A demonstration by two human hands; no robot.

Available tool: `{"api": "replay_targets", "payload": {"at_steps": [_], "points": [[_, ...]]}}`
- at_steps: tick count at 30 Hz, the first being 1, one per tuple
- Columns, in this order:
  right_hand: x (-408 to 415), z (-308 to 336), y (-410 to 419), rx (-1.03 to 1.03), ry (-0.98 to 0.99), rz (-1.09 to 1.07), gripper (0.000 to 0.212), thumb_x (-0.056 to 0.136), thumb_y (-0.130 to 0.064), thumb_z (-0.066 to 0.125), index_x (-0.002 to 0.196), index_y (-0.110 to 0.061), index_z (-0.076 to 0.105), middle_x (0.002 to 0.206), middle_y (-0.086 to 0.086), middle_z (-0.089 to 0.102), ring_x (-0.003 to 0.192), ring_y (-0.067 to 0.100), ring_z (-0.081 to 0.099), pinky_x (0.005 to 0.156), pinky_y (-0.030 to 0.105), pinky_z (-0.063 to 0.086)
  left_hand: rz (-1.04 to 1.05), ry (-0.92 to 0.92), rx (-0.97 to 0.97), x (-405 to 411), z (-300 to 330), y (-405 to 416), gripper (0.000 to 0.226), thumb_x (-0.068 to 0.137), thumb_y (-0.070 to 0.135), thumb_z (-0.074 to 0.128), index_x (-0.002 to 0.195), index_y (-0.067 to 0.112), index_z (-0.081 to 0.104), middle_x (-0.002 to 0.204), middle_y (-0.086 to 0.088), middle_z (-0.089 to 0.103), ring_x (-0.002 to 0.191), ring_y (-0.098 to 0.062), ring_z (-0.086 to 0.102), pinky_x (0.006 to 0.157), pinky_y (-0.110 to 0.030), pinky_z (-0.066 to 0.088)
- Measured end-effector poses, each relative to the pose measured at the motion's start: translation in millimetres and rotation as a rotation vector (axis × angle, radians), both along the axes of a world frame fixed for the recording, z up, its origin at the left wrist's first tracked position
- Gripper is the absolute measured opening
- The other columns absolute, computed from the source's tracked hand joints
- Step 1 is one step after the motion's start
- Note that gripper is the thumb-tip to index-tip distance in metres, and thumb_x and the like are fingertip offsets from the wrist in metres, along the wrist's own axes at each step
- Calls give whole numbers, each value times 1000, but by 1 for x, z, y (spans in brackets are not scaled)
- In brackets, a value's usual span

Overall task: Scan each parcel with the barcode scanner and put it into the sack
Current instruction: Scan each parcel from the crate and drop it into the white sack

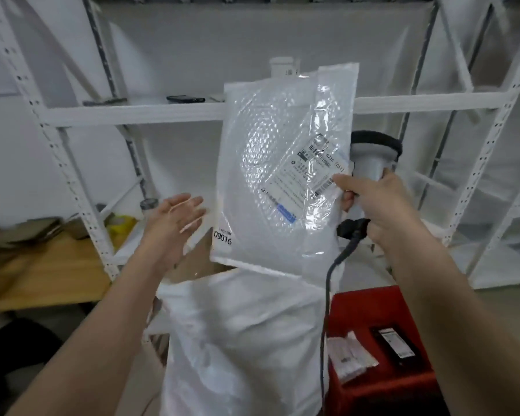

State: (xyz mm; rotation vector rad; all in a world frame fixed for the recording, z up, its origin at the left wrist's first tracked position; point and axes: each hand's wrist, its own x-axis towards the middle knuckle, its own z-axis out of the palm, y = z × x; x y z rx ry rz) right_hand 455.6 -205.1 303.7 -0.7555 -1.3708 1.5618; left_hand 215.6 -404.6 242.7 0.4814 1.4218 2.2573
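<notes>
A white bubble-mailer parcel with a shipping label and the number 09016 hangs upright above the white sack. My right hand grips the grey barcode scanner by its handle and pinches the parcel's right edge at the label with thumb and forefinger. The scanner's dark cable drops down beside the sack. My left hand is spread flat, palm toward the parcel, just left of its lower edge and apart from it.
A red crate at lower right holds a small white parcel and a black parcel. White metal shelving stands behind, with a phone on it. A wooden bench is at left.
</notes>
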Motion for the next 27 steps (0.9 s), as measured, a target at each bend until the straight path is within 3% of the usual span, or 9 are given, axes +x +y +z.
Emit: {"api": "replay_targets", "payload": {"at_steps": [4, 6, 8, 12, 15, 17, 20, 24, 27], "points": [[-56, 2, 8, -81, 115, 25, 38, 78, -5, 79, 106, -2, 54, 45, 0, 54, 42, 13, 49, 54, 31, 46, 394, -173, -417, -69, -35, -26, 10, 94, 4, 57, 103, 7, 57, 87, -9, 60, 67, -19, 56, 60, -24, 45], [-81, -3, 6, -151, 151, 39, 41, 79, -3, 77, 112, -3, 52, 43, -1, 53, 40, 12, 49, 49, 26, 45, 399, -244, -689, -92, -61, -36, 13, 95, 5, 54, 107, 2, 52, 82, -11, 49, 62, -21, 45, 54, -27, 37], [-100, -10, 4, -219, 166, 57, 31, 81, -1, 75, 101, -3, 52, 44, 1, 53, 39, 11, 49, 48, 25, 46, 357, -280, -820, -103, -84, -41, 7, 97, 6, 50, 94, 0, 51, 79, -10, 44, 61, -21, 40, 53, -28, 35], [-126, -19, -8, -331, 210, 67, 20, 82, 6, 72, 86, -1, 53, 58, 9, 53, 38, 10, 47, 45, 21, 45, 291, -387, -842, -126, -128, -44, 25, 100, 11, 48, 75, 8, 47, 73, -11, 44, 60, -22, 41, 54, -31, 35], [-142, -23, -18, -357, 233, 29, 15, 82, 5, 71, 85, 1, 57, 61, 10, 57, 39, 10, 50, 45, 19, 44, 245, -456, -851, -142, -147, -46, 18, 97, 20, 56, 101, 2, 57, 89, -14, 52, 75, -26, 49, 66, -34, 42], [-152, -27, -26, -361, 235, -5, 12, 82, 4, 71, 85, 2, 58, 57, 8, 60, 40, 10, 51, 46, 19, 44, 149, -490, -804, -157, -156, -46, 39, 95, 24, 59, 128, 4, 54, 100, -14, 53, 84, -27, 51, 79, -38, 44], [-169, -35, -46, -367, 222, -72, 12, 83, 5, 69, 84, 3, 57, 48, 5, 58, 40, 11, 50, 46, 20, 45, -3, -609, -710, -179, -167, -46, 43, 96, 29, 56, 133, 7, 53, 118, -12, 59, 98, -31, 59, 93, -43, 49], [-192, -45, -76, -419, 236, -131, 16, 83, 4, 69, 93, 2, 56, 48, 6, 59, 42, 13, 52, 50, 23, 49, -217, -737, -574, -203, -181, -51, 34, 98, 20, 54, 127, 2, 56, 116, -16, 62, 98, -30, 61, 86, -39, 51], [-208, -51, -98, -456, 287, -158, 15, 83, 3, 70, 91, 3, 58, 53, 7, 63, 47, 14, 57, 54, 24, 51, -288, -737, -698, -212, -185, -56, 25, 94, 25, 61, 106, 4, 61, 86, -11, 63, 77, -22, 58, 68, -33, 54]]}}
